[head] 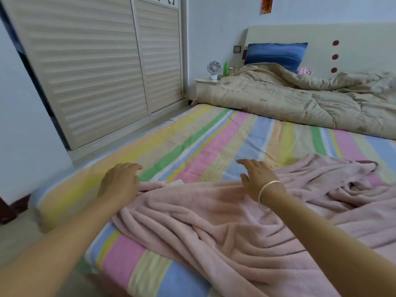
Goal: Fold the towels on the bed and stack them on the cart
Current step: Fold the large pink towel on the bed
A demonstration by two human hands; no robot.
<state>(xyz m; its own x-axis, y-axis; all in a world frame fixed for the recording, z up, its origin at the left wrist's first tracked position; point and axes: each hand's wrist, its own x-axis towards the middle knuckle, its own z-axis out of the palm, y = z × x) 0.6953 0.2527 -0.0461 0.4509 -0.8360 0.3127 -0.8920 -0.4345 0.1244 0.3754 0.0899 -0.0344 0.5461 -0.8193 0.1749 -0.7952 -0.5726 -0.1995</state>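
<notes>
One bed (192,142): striped sheet, filling most of my view.
Quilt (300,99): beige, bunched at the head end, well apart from both hands.
Towel (214,221): pink, crumpled on the near part of the bed, its far edge beneath the hands.
Left hand (119,181): fingers loosely bent, holding nothing I can see; fingertips over bare sheet, the towel's corner at the heel of the hand.
Right hand (255,179): fingers straight and spread above the towel's far edge; I cannot tell whether they touch it.
Bracelet (267,185): on the right wrist.
</notes>
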